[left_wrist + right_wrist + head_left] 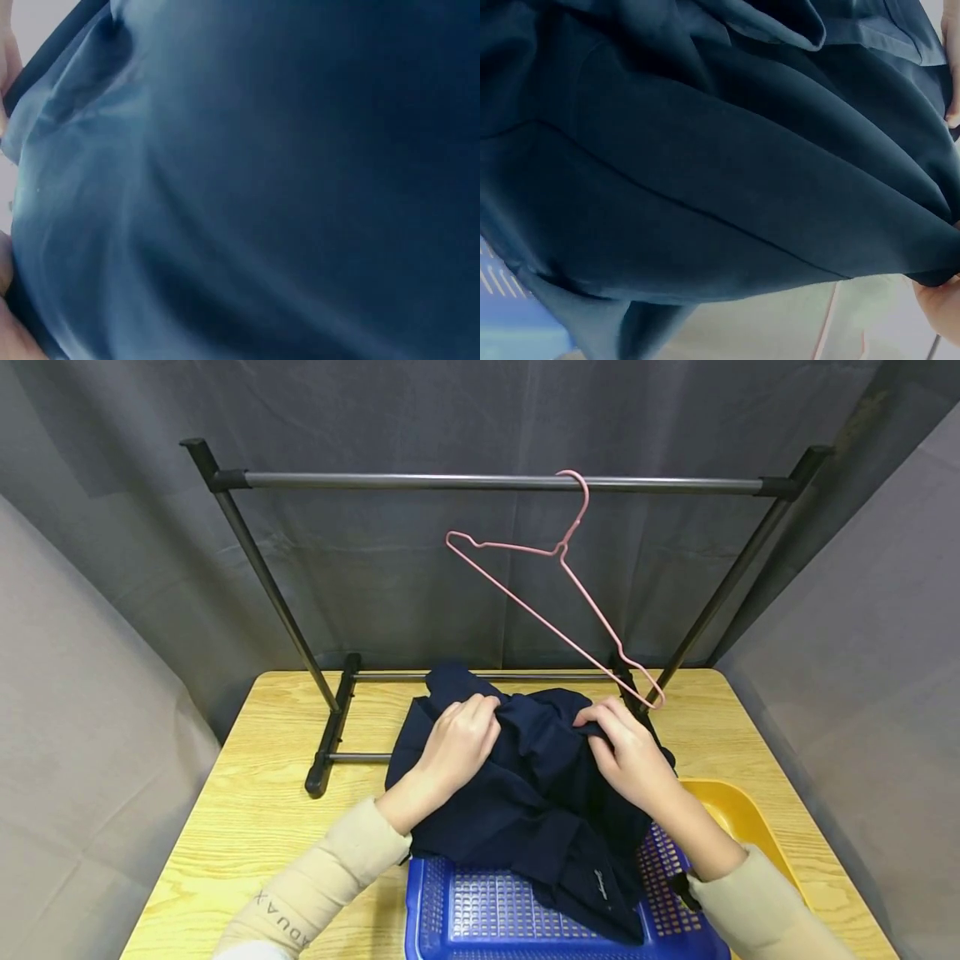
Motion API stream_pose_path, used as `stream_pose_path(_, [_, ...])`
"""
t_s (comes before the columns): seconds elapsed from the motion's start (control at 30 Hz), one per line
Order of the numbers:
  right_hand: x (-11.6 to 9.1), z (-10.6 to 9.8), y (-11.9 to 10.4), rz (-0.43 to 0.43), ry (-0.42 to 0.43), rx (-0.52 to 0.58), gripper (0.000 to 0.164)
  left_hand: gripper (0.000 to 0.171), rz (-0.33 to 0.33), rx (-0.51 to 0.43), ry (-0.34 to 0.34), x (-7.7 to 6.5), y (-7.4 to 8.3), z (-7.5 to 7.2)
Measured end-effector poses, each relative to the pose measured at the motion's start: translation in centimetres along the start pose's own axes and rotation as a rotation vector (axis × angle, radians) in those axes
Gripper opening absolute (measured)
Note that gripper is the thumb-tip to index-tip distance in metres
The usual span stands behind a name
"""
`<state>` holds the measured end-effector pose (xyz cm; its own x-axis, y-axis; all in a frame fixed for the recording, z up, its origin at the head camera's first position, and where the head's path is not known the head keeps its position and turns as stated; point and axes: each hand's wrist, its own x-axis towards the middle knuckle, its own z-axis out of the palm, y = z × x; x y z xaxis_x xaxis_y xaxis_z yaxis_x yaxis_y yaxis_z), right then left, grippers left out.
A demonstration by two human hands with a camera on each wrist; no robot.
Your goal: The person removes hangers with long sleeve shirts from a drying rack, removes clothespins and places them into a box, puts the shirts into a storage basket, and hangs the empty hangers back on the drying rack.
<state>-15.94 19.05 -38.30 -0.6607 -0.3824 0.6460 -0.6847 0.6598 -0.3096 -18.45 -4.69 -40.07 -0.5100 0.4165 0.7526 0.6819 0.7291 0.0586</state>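
A dark navy garment (517, 814) with a small white script mark near its lower right hangs bunched between both hands. My left hand (467, 735) pinches its upper left part, and my right hand (630, 752) grips a fold of its upper right. The cloth drapes down over a blue perforated basket (415, 910). In the left wrist view the garment (247, 187) fills nearly everything, with bits of the hand at the left edge. The right wrist view has a seam running across the garment (705, 214) and fingers (939, 304) at its right edge.
Behind the garment a pink hanger (562, 550) hooks over the metal bar (405, 482) of a black-ended rack. The rack's left foot (330, 735) stands on the wooden table (240, 827). A yellow container (742, 818) lies by the blue basket, partly under my right arm.
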Motion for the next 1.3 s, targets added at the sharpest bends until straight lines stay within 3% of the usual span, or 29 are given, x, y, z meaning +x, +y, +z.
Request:
stream_pose_path(0.23, [-0.6,-1.4,-1.1,-0.056,0.039,0.054,0.028,0.013,0.068,-0.056,0.015,0.3,1.9,-0.8])
stream_pose_path(0.47, [-2.1,-2.1,-1.9,-0.066,0.037,0.112,0.023,0.014,0.125,-0.091,-0.007,-0.4,3.5,-1.4])
stream_pose_path(0.8, [-5.2,-1.6,-1.8,0.055,-0.009,0.180,0.030,0.010,0.163,-0.077,-0.114,-2.2,4.1,-0.9])
stream_pose_path(1.03, [-6.5,-0.7,-0.9,0.106,-0.103,0.132,0.034,0.006,0.148,-0.015,-0.271,-3.3,4.1,-0.1])
stream_pose_path(1.3, [-6.6,0.4,-0.2,0.171,-0.407,0.023,0.028,0.010,0.160,0.142,-0.463,-4.0,4.2,0.9])
